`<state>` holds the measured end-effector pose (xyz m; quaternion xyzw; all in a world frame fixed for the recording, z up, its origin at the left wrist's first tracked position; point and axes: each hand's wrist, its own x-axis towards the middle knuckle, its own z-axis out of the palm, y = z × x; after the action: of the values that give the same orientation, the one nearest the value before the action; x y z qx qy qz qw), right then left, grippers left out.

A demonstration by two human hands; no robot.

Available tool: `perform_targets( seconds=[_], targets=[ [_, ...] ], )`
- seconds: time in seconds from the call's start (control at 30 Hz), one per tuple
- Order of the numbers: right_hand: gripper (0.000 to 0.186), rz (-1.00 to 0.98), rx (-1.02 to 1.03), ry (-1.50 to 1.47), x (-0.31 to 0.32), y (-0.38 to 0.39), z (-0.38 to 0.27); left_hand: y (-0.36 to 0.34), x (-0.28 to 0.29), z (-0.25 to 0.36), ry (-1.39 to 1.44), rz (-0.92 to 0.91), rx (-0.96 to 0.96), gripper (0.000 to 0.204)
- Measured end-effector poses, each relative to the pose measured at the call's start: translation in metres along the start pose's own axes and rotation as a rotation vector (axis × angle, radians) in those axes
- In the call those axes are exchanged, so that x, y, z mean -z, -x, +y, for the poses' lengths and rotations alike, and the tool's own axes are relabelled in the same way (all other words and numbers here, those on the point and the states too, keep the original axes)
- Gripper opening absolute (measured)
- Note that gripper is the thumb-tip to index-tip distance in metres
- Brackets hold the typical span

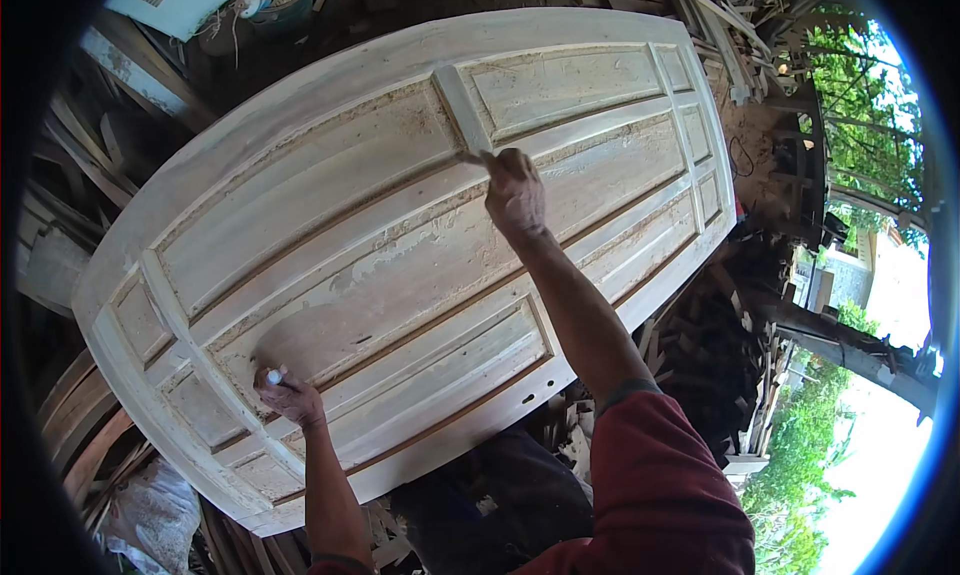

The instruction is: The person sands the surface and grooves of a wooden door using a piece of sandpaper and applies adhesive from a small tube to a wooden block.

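Note:
A pale wooden panelled door point(400, 280) lies flat before me, with whitish patches and dusty residue along its panel mouldings. My right hand point(517, 193) is closed round a thin, narrow tool point(476, 159), whose exact kind I cannot make out. The tool's tip meets the moulding where a cross rail joins the long middle rail. Over the lower left of the middle panel, my left hand point(291, 399) is closed on a small object with a white round end point(274, 376). Its fingers cover the rest of that object.
Wood offcuts point(725, 25) are heaped beyond the door's far right corner. Boards point(85, 425) lean along the left, beside a whitish sack point(155, 515). A bucket point(283, 10) holding items stands at the back left. Two holes point(540, 391) pierce the door's near edge.

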<state>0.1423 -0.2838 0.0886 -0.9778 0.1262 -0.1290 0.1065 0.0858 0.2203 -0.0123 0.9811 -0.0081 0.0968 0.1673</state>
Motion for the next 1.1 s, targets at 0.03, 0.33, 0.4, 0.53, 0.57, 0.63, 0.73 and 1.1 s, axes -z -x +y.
perform_targets(
  seconds=[0.03, 0.33, 0.4, 0.53, 0.57, 0.63, 0.73, 1.1],
  targets=[
    [0.039, 0.055, -0.080, 0.069, 0.000, -0.003, 0.020, 0.000, 0.000, 0.003, -0.004, 0.006, 0.009, 0.038],
    [0.046, -0.418, 0.369, -0.482, -0.055, 0.002, -0.064, -0.001, 0.005, 0.001, -0.031, 0.006, 0.029, 0.040],
    [0.041, -0.269, 0.446, -0.358, -0.046, -0.026, -0.057, 0.000, 0.006, 0.009, 0.006, -0.006, 0.048, 0.039],
    [0.041, -0.151, 0.253, -0.086, -0.049, -0.021, -0.018, -0.005, 0.008, 0.019, 0.069, 0.006, 0.027, 0.037],
    [0.041, -0.138, 0.259, -0.095, -0.052, -0.018, -0.022, -0.005, 0.008, 0.021, 0.083, 0.001, 0.046, 0.037],
    [0.041, -0.154, 0.296, -0.159, -0.060, -0.013, -0.061, -0.008, 0.010, 0.023, 0.095, 0.016, 0.074, 0.036],
    [0.034, -0.271, 0.400, -0.404, -0.086, -0.018, -0.162, -0.006, 0.012, 0.020, 0.129, 0.030, 0.088, 0.038],
    [0.045, -0.332, 0.686, -0.372, -0.105, -0.016, -0.223, 0.005, 0.019, 0.004, 0.117, -0.047, 0.121, 0.045]
  ],
)
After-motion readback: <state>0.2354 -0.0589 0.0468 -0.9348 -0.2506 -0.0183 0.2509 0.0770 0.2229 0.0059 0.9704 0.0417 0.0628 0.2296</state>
